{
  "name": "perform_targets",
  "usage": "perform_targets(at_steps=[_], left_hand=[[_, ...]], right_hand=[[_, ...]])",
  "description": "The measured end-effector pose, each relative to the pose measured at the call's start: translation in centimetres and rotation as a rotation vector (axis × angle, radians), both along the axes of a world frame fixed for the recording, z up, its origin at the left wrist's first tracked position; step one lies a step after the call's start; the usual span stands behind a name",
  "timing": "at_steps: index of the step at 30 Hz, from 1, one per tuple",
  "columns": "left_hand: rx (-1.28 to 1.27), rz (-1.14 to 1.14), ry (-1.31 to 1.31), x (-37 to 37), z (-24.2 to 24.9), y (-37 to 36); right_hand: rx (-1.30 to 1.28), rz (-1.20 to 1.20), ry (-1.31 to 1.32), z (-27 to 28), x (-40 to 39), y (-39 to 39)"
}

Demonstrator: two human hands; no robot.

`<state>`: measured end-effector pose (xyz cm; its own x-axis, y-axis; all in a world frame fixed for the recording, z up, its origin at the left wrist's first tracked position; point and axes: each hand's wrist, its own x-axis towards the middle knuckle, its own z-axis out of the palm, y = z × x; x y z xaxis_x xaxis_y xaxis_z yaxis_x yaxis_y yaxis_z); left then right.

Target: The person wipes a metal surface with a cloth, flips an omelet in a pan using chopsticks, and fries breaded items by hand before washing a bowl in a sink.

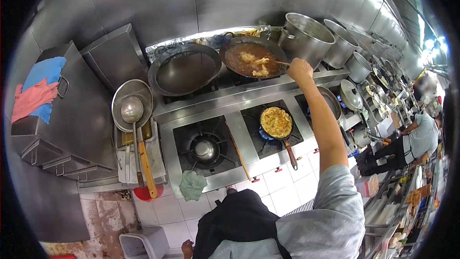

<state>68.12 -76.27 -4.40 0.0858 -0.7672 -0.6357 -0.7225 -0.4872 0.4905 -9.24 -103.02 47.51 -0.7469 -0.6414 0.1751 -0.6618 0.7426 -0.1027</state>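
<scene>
My right hand [300, 71] is stretched out to the back burners, closed round long wooden chopsticks [281, 63]. Their tips reach into a wok of brown bubbling oil [235, 62], among golden battered pieces [254, 62]. Low in the view hangs my left hand [187, 248], beside the black apron and away from the stove; its fingers are too small and partly hidden to read. On a lit front burner stands a small black frying pan [290, 153] with a yellow omelette [276, 122] in it.
Left of the oil wok sits another wok [184, 69]. Big metal pots [306, 41] stand to its right. A strainer [120, 97] and ladle [132, 110] rest at the left. A green cloth [192, 185] hangs over the stove's front edge. Another person [421, 134] works farther right.
</scene>
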Motion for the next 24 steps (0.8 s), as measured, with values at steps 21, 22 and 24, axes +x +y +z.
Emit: perform_targets(at_steps=[21,22,24], left_hand=[[0.028,0.321,0.27,-2.2,1.3,0.9],[0.023,0.29,0.275,-1.8,0.1,1.2],[0.04,0.27,0.321,-1.6,-1.0,0.9]], right_hand=[[0.113,0.102,0.163,4.4,4.6,2.4],[0.132,0.107,0.159,4.0,4.4,2.3],[0.1,0.104,0.141,2.8,4.3,1.9]])
